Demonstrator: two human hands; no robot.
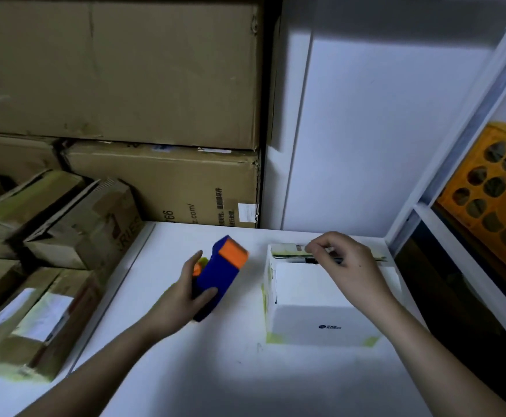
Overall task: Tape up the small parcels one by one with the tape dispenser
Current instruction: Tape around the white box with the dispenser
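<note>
White parcel (314,308), flap ajar, contents unseen; orange crate (492,188) beyond.

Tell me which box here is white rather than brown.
The white parcel under the right hand, on the white table; the cardboard boxes stacked left are brown.

1. Two forearms enter from the near edge of the head view, one from the near left and one from the near right.
2. Both forearms are bare up to the frame edge; no sleeve or cuff shows on either.
3. The left hand (190,291) is bare, with no glove, ring or wristband visible on it.
4. The right hand (347,266) is likewise bare, with no glove, ring, watch or strap visible at the wrist.
5. A small dark spot sits on the back of the right hand.
6. Fingernails are too blurred to describe.
</note>
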